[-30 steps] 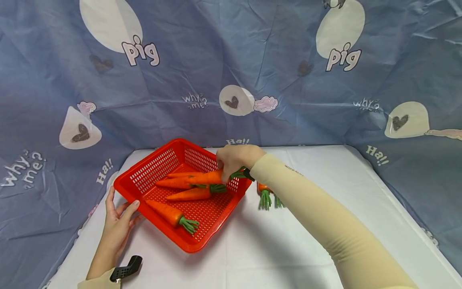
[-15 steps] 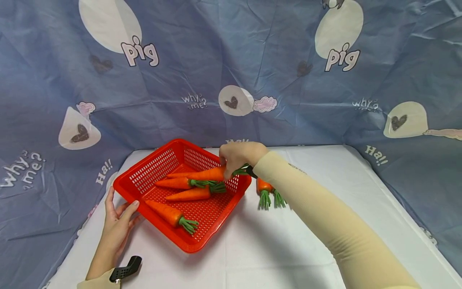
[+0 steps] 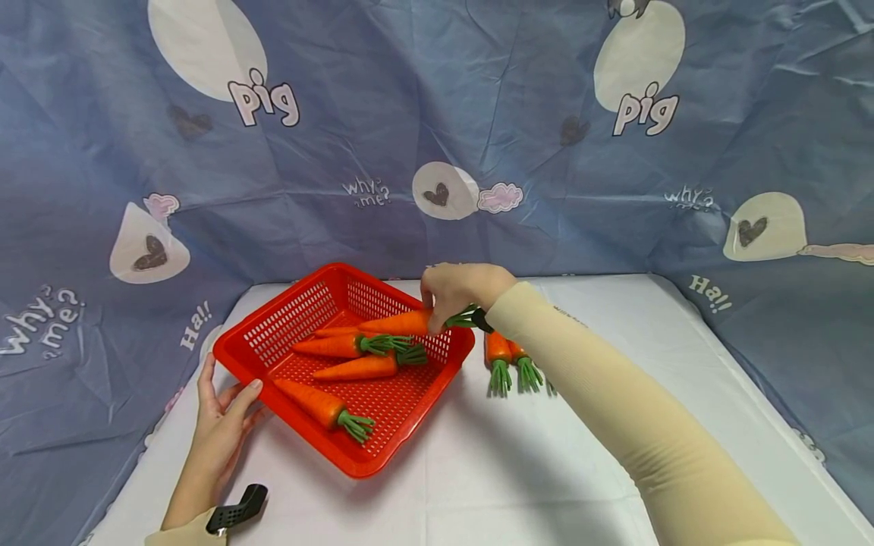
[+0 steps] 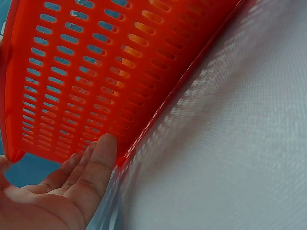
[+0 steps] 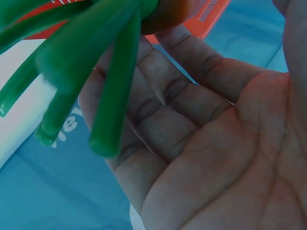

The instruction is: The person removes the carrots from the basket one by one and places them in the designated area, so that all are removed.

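The red plastic basket stands turned on the table, with several orange carrots in it. At its left corner my left hand touches the outside, thumb against the rim; the left wrist view shows fairly straight fingers on the slotted wall. My right hand pinches a carrot near its green top, over the basket's back right side. Green stems fill the upper left of the right wrist view. Beneath the held carrot lie a partly covered carrot and another carrot; one more lies near the front left wall.
Several carrots lie on the white table just right of the basket, partly hidden by my right forearm. A blue printed cloth hangs behind the table and along its sides.
My right hand has moved slightly right and up with the pinched carrot, uncovering more of the carrot stems below. The left hand and the basket stay where they were.
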